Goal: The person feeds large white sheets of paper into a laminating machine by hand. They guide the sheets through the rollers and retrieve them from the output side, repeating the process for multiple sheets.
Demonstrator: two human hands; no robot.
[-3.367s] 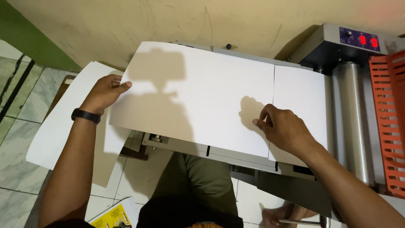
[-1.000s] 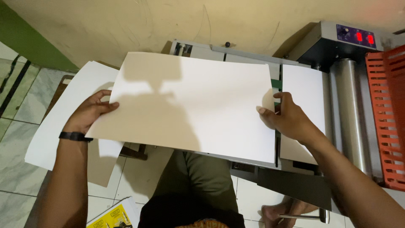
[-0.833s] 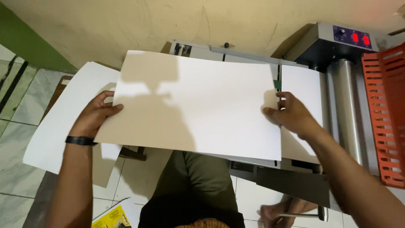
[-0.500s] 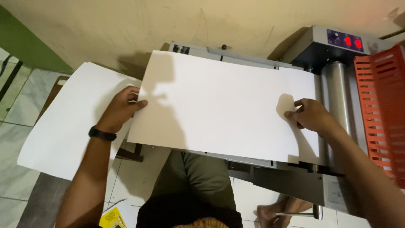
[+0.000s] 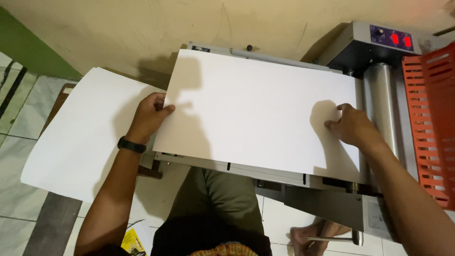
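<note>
A large white sheet (image 5: pixel 256 109) lies flat on the grey feed table (image 5: pixel 237 167) of a roller machine. My left hand (image 5: pixel 149 116), with a black wristband, pinches the sheet's left edge between thumb and fingers. My right hand (image 5: pixel 353 127) rests palm down on the sheet's right part, fingers spread flat, close to the shiny metal roller (image 5: pixel 381 106). The sheet's right edge reaches the roller.
A stack of large white sheets (image 5: pixel 80 132) lies on a low surface at the left. The machine's control box with red lit digits (image 5: pixel 391 40) sits at the back right. An orange slotted guard (image 5: pixel 433 123) stands at the far right. Tiled floor, my knees and a bare foot (image 5: pixel 308 234) are below.
The sheet was lifted off the stack side and carried right, then laid flat on the feed table; both hands slid right with it until its edge met the roller.
</note>
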